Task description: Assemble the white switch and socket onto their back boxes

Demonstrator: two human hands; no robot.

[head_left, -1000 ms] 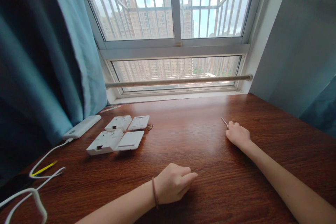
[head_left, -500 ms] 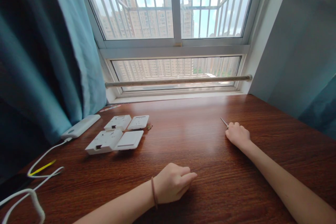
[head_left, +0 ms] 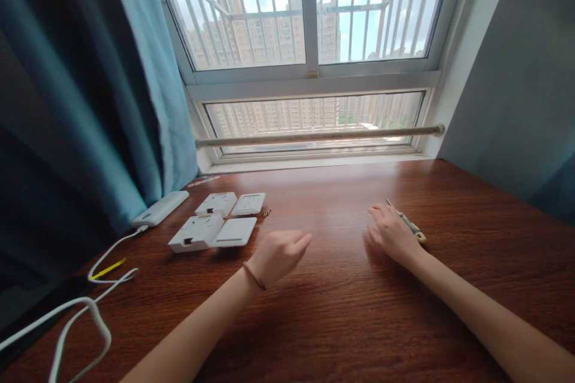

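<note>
Screwdriver [head_left: 412,229] just outside right hand [head_left: 392,233], long axis slanting far-left to near-right. Right fingers parted, ungripping; left hand [head_left: 278,254] farther off, curled, contents indeterminable.

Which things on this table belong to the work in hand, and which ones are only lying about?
Likely part of the work:
screwdriver, beside the right hand
two white boxes
two flat white plates, next to the boxes
small pieces, probably screws

Apparently just lying about:
white device by the curtain
white cable
yellow strip
</note>
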